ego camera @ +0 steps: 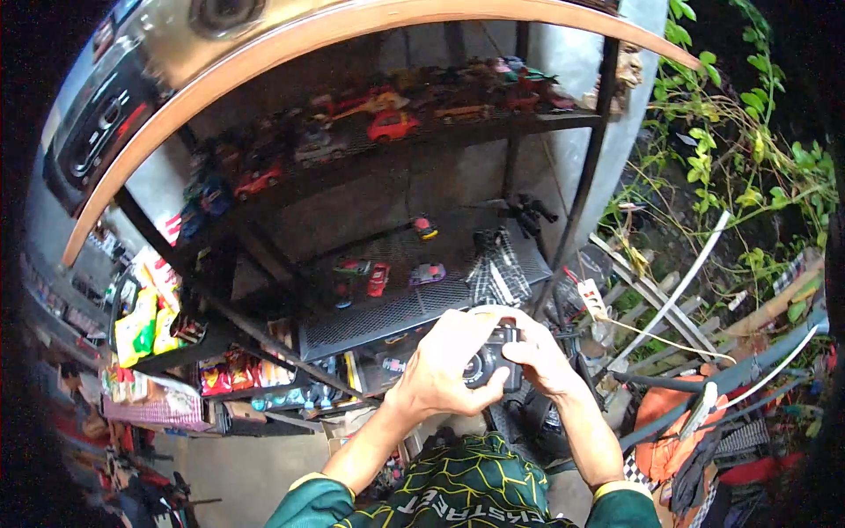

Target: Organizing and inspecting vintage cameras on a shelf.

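A black toy vehicle (pixel 490 356) with a large dark wheel is held up between both hands, in front of the shelf rack. My left hand (pixel 443 366) grips it from the left, with the thumb below the wheel and the fingers over the top. On its right side, my right hand (pixel 536 350) holds it with bent fingers. The hands cover much of it. Behind them, a mesh shelf (pixel 422 310) bears a red toy car (pixel 377 280), a purple and grey toy car (pixel 428 273) and a checked cloth (pixel 502 267).
An upper shelf (pixel 462 132) carries many toy cars, among them a red one (pixel 393 125). Snack packets (pixel 142 323) stand at the left. A white power strip (pixel 592 298) with a cable, wooden slats (pixel 660 310) and a blue-grey pipe (pixel 759 360) lie at the right.
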The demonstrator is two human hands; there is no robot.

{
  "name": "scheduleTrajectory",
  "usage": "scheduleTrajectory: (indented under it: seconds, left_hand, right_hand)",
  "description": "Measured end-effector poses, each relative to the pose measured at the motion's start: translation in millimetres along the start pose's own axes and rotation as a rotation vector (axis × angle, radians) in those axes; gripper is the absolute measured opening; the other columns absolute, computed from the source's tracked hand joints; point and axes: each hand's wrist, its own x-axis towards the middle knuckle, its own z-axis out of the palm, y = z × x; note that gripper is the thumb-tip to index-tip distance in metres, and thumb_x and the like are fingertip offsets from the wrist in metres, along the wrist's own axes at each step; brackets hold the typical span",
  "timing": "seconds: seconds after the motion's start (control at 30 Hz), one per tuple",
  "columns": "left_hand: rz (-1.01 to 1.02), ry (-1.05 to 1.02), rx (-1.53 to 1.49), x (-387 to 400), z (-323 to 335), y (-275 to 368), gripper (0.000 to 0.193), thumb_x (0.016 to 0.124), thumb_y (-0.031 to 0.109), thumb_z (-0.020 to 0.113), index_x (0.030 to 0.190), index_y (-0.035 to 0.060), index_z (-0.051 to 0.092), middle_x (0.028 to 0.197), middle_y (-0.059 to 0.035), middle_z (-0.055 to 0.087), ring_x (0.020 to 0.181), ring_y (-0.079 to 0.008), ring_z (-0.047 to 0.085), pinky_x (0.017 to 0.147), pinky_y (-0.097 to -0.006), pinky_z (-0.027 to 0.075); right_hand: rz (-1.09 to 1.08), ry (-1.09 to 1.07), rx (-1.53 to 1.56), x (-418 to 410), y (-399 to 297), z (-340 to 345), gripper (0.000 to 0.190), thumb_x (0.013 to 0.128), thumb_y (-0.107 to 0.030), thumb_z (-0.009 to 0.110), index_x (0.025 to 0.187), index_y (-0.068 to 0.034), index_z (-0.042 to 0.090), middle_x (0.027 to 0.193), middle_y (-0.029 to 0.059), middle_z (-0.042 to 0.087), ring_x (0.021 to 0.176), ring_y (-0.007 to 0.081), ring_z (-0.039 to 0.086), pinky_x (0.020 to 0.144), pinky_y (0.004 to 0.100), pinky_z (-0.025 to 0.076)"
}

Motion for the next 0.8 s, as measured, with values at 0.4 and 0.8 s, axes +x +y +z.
scheduleTrajectory:
  seconds: [0.4,0.8]
  left_hand:
    - [-0.666,-0.078,-0.754,38,24,-44,0.018,0.087,0.009,0.061,0.099,-0.0043,0.063,0.070,-0.0052,0.063,0.058,-0.0069,0.056,0.055,-0.0214,0.046]
    - [-0.029,0.077,-0.176,86,-21,38,0.039,0.061,0.012,0.083,0.097,0.0041,0.070,0.063,-0.0016,0.054,0.055,-0.0081,0.045,0.051,-0.0215,0.038]
  right_hand:
    - [-0.128,0.203,0.008,-58,-30,-39,0.062,0.058,-0.016,0.064,0.114,0.008,0.053,0.108,0.0139,0.061,0.096,0.0186,0.059,0.087,0.0287,0.045]
    - [-0.689,0.416,0.048,-8,-105,-29,0.066,0.067,-0.022,0.056,0.123,0.007,0.041,0.110,0.0200,0.058,0.098,0.0294,0.060,0.089,0.0399,0.049]
